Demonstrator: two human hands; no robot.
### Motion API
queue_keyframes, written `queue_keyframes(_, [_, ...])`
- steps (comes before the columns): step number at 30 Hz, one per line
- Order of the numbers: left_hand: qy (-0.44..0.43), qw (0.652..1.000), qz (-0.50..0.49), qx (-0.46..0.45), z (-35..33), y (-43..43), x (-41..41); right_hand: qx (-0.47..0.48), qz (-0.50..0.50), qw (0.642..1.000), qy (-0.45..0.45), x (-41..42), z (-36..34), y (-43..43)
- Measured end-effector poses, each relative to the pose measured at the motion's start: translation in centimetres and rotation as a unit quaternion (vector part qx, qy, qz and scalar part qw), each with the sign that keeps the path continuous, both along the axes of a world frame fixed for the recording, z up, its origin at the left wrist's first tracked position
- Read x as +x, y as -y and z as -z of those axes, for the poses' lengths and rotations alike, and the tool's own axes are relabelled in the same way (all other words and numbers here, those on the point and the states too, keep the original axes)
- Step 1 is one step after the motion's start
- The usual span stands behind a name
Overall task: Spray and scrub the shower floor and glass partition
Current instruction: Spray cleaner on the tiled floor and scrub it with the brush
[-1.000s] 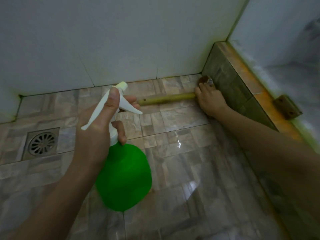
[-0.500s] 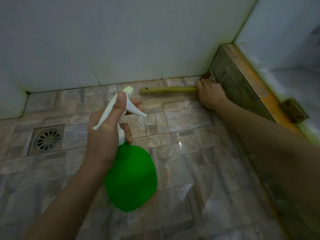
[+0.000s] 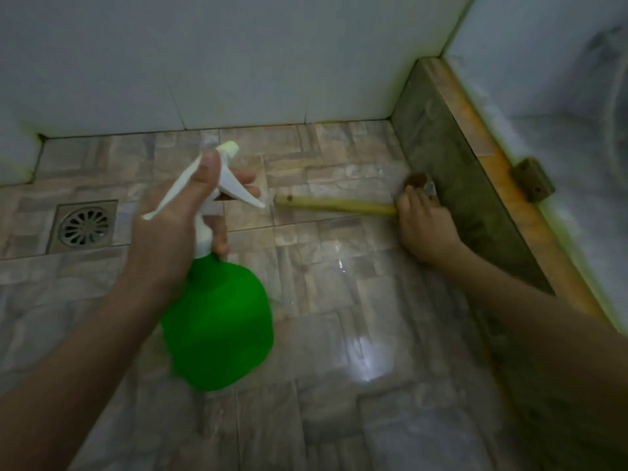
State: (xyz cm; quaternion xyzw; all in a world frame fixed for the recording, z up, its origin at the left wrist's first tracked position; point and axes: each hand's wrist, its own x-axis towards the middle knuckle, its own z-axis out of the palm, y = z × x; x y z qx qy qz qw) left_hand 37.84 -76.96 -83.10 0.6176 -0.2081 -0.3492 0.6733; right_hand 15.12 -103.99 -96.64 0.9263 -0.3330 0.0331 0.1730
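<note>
Green sprayer raised, brush worked along the curb

Green plastic and pale wood are the two tools in the head view, the only one here. The left hand (image 3: 170, 229) is closed round the neck of the spray bottle (image 3: 217, 321), thumb along the white pump head and fingers curled at the trigger, holding it above the middle of the shower floor (image 3: 356, 300). Its nozzle points up and away toward the back wall, the bottle's long axis tilted that way, apparently aimed at tiles ahead of the brush.

The right hand (image 3: 424, 229) is clenched over the head of a wooden scrub brush (image 3: 336, 205), pressing it down at the floor's right edge, against the base of the tiled curb (image 3: 475, 205). That grip likely gives pressure for the grimy joint. The handle lies nearly level, running leftward from the hand, its free end near the sprayer's trigger.

A floor drain (image 3: 85, 226) sits near the floor's left edge. Wet glare covers the central tiles. The glass partition (image 3: 560, 113) rises above the curb, hazy.
</note>
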Motion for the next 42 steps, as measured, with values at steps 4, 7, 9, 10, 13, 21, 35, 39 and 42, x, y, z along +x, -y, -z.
queue_keyframes(4, [0.005, 1.0, 0.02, 0.004, -0.1, -2.0, 0.4, 0.011, -0.031, 0.999, 0.009, -11.3, 2.0, -10.2])
queue_keyframes(7, [0.016, 0.999, 0.032, 0.005, -0.8, -2.8, -0.9, 0.01, -0.023, 1.0, 0.006, -10.9, 2.3, -9.0])
queue_keyframes(9, [0.016, 0.999, 0.04, 0.017, -1.3, -3.0, -2.3, 0.009, -0.027, 1.0, -0.008, -7.7, 1.3, -6.4])
queue_keyframes(10, [0.013, 0.999, 0.042, 0.023, -1.5, -3.2, -3.0, 0.015, -0.023, 0.999, -0.019, -6.4, 0.5, -5.3])
queue_keyframes(13, [-0.001, 0.997, 0.068, 0.033, -2.0, -3.6, -4.5, 0.042, -0.005, 0.999, 0.003, -8.5, -0.8, -6.3])
queue_keyframes(21, [0.002, 0.995, 0.103, 0.014, -2.4, -5.7, -7.1, 0.034, -0.068, 0.996, 0.04, -22.4, 0.1, -19.2])
queue_keyframes(35, [0.053, 0.986, 0.159, 0.02, -4.1, -7.7, -8.6, 0.396, 0.256, 0.711, 0.522, -10.3, -1.0, -24.5])
queue_keyframes(39, [0.056, 0.986, 0.153, 0.028, -4.6, -8.0, -8.9, 0.519, 0.418, 0.408, 0.624, -4.4, -0.6, -23.1])
queue_keyframes(42, [0.058, 0.986, 0.15, 0.03, -4.7, -8.0, -9.1, 0.554, 0.461, 0.331, 0.608, -2.3, -1.4, -20.8])
